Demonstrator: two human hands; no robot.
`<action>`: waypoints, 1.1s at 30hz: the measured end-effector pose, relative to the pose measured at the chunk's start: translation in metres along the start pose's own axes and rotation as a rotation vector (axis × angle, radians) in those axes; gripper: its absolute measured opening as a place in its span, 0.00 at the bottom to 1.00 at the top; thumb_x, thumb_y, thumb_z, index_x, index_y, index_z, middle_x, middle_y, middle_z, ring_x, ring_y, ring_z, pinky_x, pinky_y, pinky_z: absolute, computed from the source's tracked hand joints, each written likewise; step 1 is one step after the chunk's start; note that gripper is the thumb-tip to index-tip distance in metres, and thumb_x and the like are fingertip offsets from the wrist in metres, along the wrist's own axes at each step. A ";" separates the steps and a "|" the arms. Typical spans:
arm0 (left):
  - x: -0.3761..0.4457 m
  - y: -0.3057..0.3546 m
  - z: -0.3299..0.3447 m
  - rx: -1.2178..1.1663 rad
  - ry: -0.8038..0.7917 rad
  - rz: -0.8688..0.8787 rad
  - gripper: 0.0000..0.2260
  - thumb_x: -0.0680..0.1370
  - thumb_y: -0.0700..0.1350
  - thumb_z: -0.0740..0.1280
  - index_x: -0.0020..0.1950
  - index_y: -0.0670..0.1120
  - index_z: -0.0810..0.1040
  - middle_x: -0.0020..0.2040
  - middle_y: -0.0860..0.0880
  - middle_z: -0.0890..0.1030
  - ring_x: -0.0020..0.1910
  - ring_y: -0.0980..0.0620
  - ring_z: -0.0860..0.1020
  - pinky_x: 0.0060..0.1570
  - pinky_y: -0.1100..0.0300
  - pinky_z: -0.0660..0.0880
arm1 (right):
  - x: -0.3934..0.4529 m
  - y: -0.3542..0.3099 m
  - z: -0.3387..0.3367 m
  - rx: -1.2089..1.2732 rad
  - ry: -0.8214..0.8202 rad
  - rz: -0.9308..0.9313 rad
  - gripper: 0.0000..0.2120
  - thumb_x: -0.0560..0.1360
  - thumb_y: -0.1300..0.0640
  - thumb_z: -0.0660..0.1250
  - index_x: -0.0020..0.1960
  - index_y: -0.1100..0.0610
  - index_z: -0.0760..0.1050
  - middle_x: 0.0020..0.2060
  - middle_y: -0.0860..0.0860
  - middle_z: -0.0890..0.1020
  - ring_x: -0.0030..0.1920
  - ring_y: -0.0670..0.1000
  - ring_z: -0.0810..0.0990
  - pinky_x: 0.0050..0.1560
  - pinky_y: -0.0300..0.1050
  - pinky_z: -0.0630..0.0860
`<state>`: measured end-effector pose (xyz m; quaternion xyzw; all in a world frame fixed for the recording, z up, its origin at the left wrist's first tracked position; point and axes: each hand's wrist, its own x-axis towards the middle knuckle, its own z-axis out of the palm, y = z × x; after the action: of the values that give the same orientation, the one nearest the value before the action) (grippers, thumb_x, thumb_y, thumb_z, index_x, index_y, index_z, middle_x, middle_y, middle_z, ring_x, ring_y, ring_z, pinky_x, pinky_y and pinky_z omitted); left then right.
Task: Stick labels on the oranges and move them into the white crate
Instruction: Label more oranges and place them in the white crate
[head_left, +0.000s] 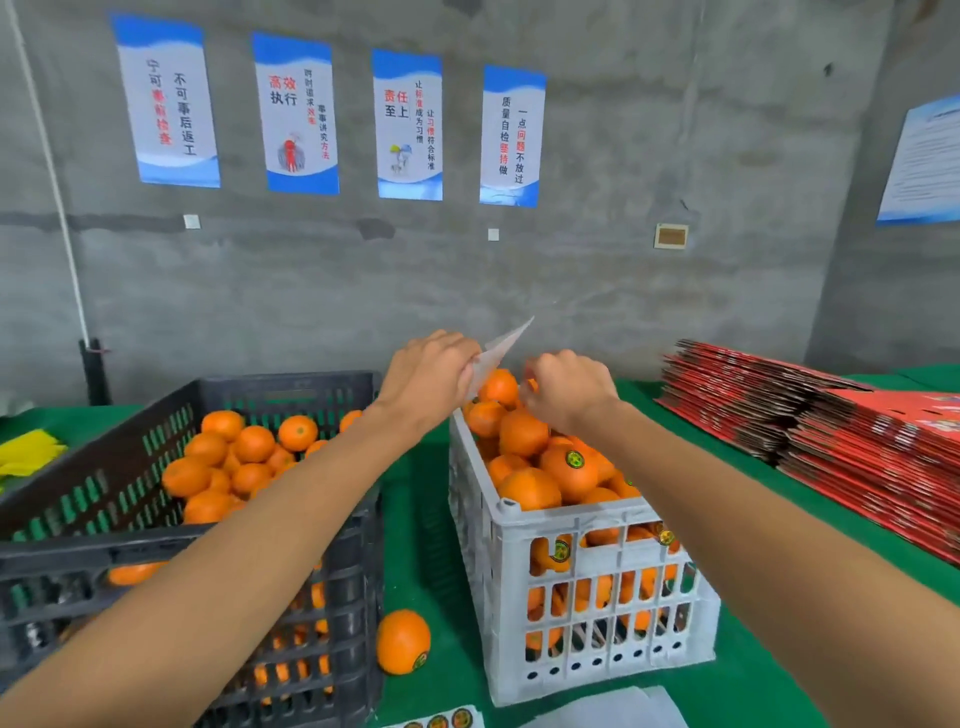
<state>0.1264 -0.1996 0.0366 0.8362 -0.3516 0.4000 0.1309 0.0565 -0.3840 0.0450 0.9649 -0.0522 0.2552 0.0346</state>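
Both arms reach out over the white crate (582, 525)'s far end: left hand (431, 376) pinches a label sheet (501, 345), right hand (566, 387) has fingers curled, can't tell on what. Crate's heaped with oranges (530, 467), more fill the dark crate (156, 545) at the table (431, 519)'s left, and one orange (402, 642) sits between the crates near the front edge.

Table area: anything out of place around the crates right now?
One labelled orange sits loose on the green table, between the black crate and the white crate, instead of inside the white one. Nothing else stands out.
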 end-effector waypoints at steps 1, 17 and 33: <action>-0.004 -0.011 -0.003 0.003 -0.005 -0.027 0.08 0.80 0.43 0.63 0.55 0.47 0.81 0.51 0.49 0.82 0.53 0.44 0.78 0.44 0.51 0.73 | 0.006 -0.019 0.003 0.020 0.021 -0.056 0.14 0.81 0.48 0.61 0.59 0.52 0.79 0.56 0.56 0.83 0.56 0.63 0.82 0.45 0.50 0.71; -0.134 -0.216 -0.083 -0.410 -0.062 -0.691 0.13 0.74 0.29 0.67 0.38 0.44 0.67 0.35 0.47 0.66 0.33 0.54 0.64 0.33 0.60 0.63 | 0.062 -0.290 0.074 0.762 -0.093 -0.272 0.24 0.81 0.48 0.66 0.74 0.55 0.69 0.71 0.53 0.75 0.71 0.56 0.74 0.67 0.53 0.73; -0.135 -0.240 -0.065 -0.854 0.042 -1.020 0.11 0.81 0.47 0.70 0.46 0.41 0.85 0.45 0.43 0.87 0.44 0.45 0.85 0.48 0.51 0.81 | 0.069 -0.297 0.089 0.766 -0.035 -0.416 0.13 0.79 0.51 0.69 0.61 0.55 0.81 0.53 0.52 0.80 0.58 0.57 0.78 0.54 0.51 0.75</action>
<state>0.1971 0.0706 -0.0090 0.7644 -0.0366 0.1298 0.6305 0.1947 -0.1036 -0.0099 0.9022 0.2411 0.2272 -0.2763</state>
